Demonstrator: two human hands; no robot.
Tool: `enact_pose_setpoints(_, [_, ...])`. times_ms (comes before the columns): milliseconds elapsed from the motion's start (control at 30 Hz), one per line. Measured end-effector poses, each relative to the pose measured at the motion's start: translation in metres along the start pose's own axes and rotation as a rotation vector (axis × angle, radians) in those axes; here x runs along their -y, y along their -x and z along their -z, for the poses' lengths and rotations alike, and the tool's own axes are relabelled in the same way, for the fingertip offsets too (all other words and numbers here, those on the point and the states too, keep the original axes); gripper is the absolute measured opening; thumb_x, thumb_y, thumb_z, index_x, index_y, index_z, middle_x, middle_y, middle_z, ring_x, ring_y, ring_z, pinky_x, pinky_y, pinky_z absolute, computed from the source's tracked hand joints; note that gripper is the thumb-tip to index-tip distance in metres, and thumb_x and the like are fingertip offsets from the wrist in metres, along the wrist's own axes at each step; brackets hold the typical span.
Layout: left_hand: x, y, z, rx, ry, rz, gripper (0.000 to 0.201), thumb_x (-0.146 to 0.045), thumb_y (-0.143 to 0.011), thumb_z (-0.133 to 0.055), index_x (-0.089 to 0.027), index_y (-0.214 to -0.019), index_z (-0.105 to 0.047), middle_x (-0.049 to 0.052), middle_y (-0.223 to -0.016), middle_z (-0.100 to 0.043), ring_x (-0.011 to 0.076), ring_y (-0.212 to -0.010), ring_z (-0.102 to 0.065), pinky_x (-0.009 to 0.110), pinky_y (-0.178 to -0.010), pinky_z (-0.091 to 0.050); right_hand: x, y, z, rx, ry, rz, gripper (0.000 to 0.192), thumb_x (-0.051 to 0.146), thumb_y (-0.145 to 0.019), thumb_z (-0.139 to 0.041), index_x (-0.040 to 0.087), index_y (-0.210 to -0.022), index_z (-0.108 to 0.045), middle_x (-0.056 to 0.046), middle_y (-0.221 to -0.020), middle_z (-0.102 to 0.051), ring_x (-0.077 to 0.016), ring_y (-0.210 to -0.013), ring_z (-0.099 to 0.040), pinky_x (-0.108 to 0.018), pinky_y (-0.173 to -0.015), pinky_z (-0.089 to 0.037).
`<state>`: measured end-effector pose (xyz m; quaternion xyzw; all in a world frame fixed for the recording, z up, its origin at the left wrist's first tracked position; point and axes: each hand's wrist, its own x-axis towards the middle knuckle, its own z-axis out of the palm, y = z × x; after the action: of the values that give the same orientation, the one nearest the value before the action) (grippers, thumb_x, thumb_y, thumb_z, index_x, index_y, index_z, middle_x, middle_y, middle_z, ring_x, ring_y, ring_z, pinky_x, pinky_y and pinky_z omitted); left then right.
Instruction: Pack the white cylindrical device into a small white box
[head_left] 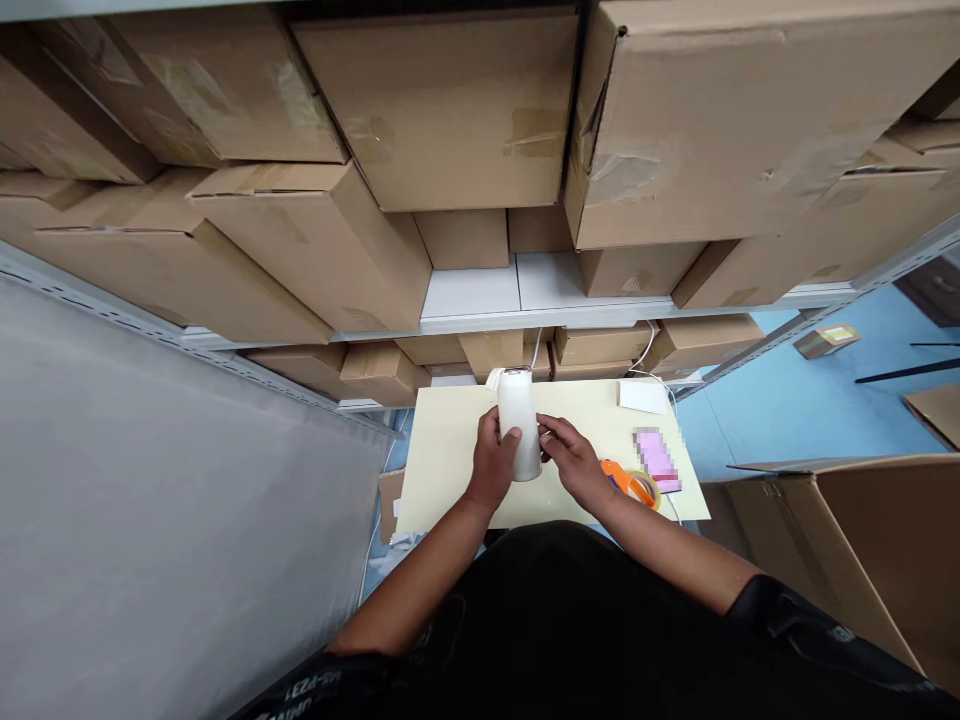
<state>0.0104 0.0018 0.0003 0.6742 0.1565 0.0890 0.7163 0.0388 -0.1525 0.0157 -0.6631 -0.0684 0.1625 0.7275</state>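
Your left hand (491,462) wraps the white cylinder (519,422), fingers closed on its left side. The cylinder stands upright at mid-table (450,440), long axis vertical. Your right hand (574,460) sits just right of it, fingertips touching its side, loosely curled; both hands equally near. Tape dispenser (630,484) lies just right of your right wrist, white card (643,396) beyond. Boxes (450,110) on the shelves stand far, nothing blocking.
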Motion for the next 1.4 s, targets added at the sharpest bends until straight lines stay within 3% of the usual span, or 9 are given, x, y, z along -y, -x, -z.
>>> enact_pose_setpoints(200, [-0.002,0.0,-0.002,0.059,0.045,-0.004,0.045,-0.045,-0.089,-0.065,-0.021,-0.127,-0.057,0.01,-0.12,-0.068,0.0263,-0.106,-0.066,0.04,-0.09,-0.053,-0.005,-0.002,0.002,-0.046,-0.067,0.005,0.034,0.045,-0.088,-0.068,0.027,-0.117,-0.072,-0.003,-0.1,-0.062,-0.0193,-0.089,-0.059,-0.036,-0.079,-0.054])
enact_pose_setpoints(400, [-0.002,0.0,-0.005,0.048,0.102,-0.06,0.045,-0.047,-0.093,-0.063,-0.023,-0.129,-0.051,0.01,-0.124,-0.067,0.0247,-0.108,-0.067,0.04,-0.092,-0.054,-0.011,-0.017,0.004,0.149,0.003,-0.039,0.053,0.054,-0.087,-0.07,0.026,-0.131,-0.063,-0.005,-0.111,-0.07,-0.0212,-0.095,-0.061,-0.038,-0.087,-0.052])
enact_pose_setpoints(533, [-0.014,-0.002,-0.004,0.125,0.046,-0.089,0.052,-0.051,-0.094,-0.063,-0.023,-0.137,-0.052,0.011,-0.132,-0.066,0.0274,-0.12,-0.063,0.042,-0.102,-0.051,-0.004,-0.029,0.007,0.144,0.031,-0.027,0.062,0.054,-0.081,-0.076,0.025,-0.133,-0.06,-0.007,-0.114,-0.071,-0.0237,-0.099,-0.064,-0.039,-0.089,-0.053])
enact_pose_setpoints(733, [-0.022,-0.021,0.013,0.215,-0.053,-0.096,0.046,-0.046,-0.096,-0.06,-0.023,-0.136,-0.061,0.008,-0.129,-0.069,0.0264,-0.115,-0.064,0.04,-0.099,-0.052,-0.006,-0.05,0.014,0.154,0.132,0.003,0.06,0.04,-0.077,-0.076,0.025,-0.132,-0.058,-0.005,-0.11,-0.07,-0.0224,-0.096,-0.064,-0.034,-0.076,-0.055])
enact_pose_setpoints(900, [0.013,-0.046,0.042,0.085,-0.251,-0.043,0.03,-0.027,-0.09,-0.059,-0.023,-0.119,-0.07,0.007,-0.119,-0.071,0.0235,-0.11,-0.066,0.042,-0.101,-0.052,-0.022,-0.067,0.013,0.094,0.316,0.03,0.067,0.032,-0.071,-0.078,0.024,-0.133,-0.055,-0.004,-0.11,-0.069,-0.0187,-0.092,-0.062,-0.032,-0.076,-0.054])
enact_pose_setpoints(1067, [0.063,-0.05,0.063,0.161,-0.586,-0.052,0.036,-0.013,-0.077,-0.066,-0.023,-0.111,-0.074,0.01,-0.135,-0.06,0.0291,-0.129,-0.056,0.047,-0.101,-0.052,-0.034,-0.068,0.008,0.115,0.47,0.014,0.062,0.031,-0.069,-0.077,0.023,-0.127,-0.057,-0.002,-0.104,-0.07,-0.0182,-0.084,-0.063,-0.034,-0.077,-0.054])
enact_pose_setpoints(1233, [0.09,-0.043,0.064,0.186,-0.572,-0.013,0.037,-0.015,-0.077,-0.068,-0.023,-0.113,-0.071,0.011,-0.141,-0.053,0.0264,-0.12,-0.06,0.041,-0.089,-0.058,-0.047,-0.061,0.001,0.054,0.639,-0.027,0.056,0.034,-0.065,-0.08,0.022,-0.115,-0.059,-0.004,-0.1,-0.072,-0.0218,-0.083,-0.066,-0.038,-0.078,-0.054])
enact_pose_setpoints(1400, [0.098,-0.045,0.06,0.246,-0.407,0.059,0.037,-0.019,-0.083,-0.062,-0.024,-0.12,-0.065,0.01,-0.13,-0.064,0.0227,-0.103,-0.068,0.04,-0.085,-0.058,-0.059,-0.059,-0.001,0.021,0.471,-0.036,0.06,0.035,-0.067,-0.078,0.023,-0.121,-0.055,-0.004,-0.105,-0.073,-0.0224,-0.087,-0.069,-0.038,-0.081,-0.056])
